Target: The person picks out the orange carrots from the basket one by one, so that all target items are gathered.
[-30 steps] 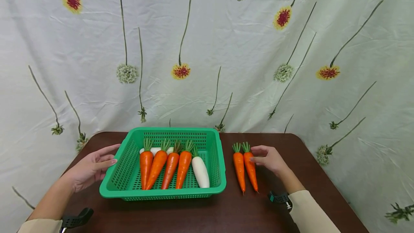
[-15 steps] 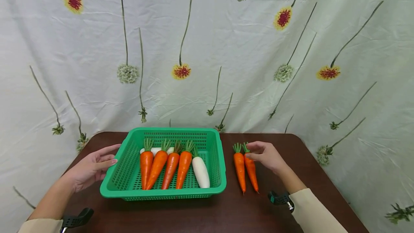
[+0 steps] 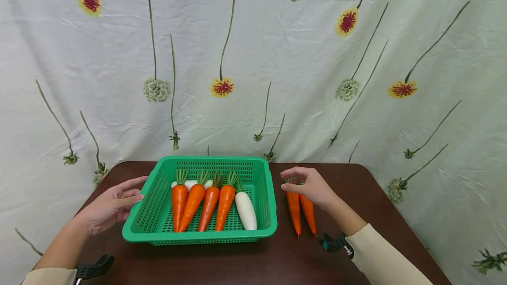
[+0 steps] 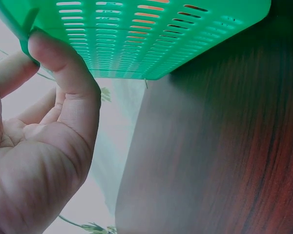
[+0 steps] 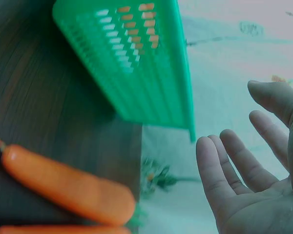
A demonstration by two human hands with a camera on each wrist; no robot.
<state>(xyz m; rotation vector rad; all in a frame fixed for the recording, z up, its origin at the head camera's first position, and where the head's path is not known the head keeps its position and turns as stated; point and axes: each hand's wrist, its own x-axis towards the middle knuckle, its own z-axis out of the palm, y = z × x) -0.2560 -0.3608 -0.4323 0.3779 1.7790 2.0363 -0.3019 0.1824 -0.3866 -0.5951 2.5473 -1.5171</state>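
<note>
A green plastic basket (image 3: 198,235) stands on the table. My left hand (image 3: 112,206) pinches its left rim between thumb and finger; the thumb (image 4: 58,56) lies against the rim in the left wrist view. Inside are several carrots (image 3: 225,203) with green tops, side by side, and a white radish (image 3: 246,211). Another white piece (image 3: 192,183) lies partly hidden behind the carrots. My right hand (image 3: 310,186), holding nothing, hovers with thumb and fingers apart over two carrots (image 3: 294,212) right of the basket, hiding their tops. Its spread fingers (image 5: 215,170) show in the right wrist view.
The dark brown wooden table (image 3: 222,263) has rounded far corners. A white cloth (image 3: 253,47) printed with flowers hangs close behind it. A black strap device (image 3: 334,243) sits at the right wrist, and a similar one (image 3: 95,267) at the left.
My right hand has moved left, away from the right-hand loose carrot and towards the basket. The loose carrots, the basket and my left hand have stayed in place.
</note>
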